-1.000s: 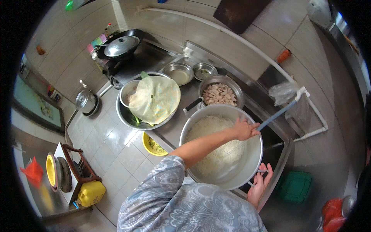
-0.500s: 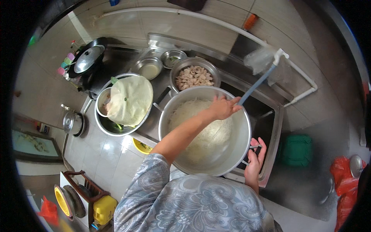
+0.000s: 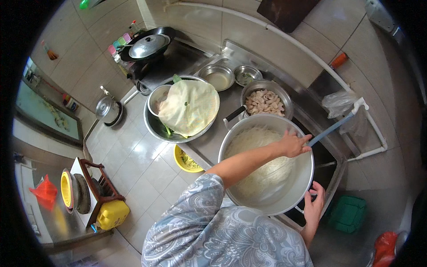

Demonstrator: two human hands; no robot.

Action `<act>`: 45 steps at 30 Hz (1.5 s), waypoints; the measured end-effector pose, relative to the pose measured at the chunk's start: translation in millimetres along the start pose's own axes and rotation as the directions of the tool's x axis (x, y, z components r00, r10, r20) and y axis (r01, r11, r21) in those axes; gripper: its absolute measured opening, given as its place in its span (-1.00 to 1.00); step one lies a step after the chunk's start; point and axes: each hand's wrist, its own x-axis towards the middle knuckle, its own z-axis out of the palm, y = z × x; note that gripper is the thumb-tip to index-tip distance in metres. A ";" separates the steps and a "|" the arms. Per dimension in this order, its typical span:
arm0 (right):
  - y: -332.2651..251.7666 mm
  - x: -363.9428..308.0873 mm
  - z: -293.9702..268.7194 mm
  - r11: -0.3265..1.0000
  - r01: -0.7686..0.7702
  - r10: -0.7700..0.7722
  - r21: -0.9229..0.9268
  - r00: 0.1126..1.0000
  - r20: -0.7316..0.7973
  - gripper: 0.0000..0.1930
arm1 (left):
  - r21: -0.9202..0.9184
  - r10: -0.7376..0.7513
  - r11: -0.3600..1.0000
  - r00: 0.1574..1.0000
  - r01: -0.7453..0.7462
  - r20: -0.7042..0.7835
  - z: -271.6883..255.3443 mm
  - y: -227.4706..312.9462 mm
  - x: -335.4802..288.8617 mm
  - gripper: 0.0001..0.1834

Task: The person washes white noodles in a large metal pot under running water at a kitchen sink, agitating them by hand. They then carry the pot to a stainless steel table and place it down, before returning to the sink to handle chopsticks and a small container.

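A large silver pot [image 3: 306, 171] stands at the sink, with pale, thin noodles [image 3: 262, 171] in cloudy water inside. My left forearm crosses over the pot, and my left hand [image 3: 293, 144] is closed round the lower end of a blue-grey hose [image 3: 331, 129] at the pot's far right rim. The hose mouth is hidden by the fingers. At the pot's right side my right hand [image 3: 315, 204] is curled round the side handle, whose grip is mostly covered. Behind the pot sits a steel bowl [image 3: 288, 100] of pale raw meat pieces [image 3: 264, 103].
Left of the pot, a basin [image 3: 149, 120] holds greens, a small bowl [image 3: 156, 100] and a pale round sheet [image 3: 191, 109]. Two steel bowls stand behind it. A lidded wok [image 3: 149, 46] is at far left. A yellow basin [image 3: 182, 162] is lower down; a green basket [image 3: 348, 214] is at right.
The whole view has swung left, so the pot and counter sit further right and lower in the picture. Both hands keep their places at the hose and the handle.
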 end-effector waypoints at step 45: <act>-4.7 -2.4 3.2 0.634 -0.131 0.371 0.763 0.916 -0.151 -0.78 | -0.143 -0.524 0.796 0.550 0.588 -0.651 -139.3 -107.5 -318.7 -0.82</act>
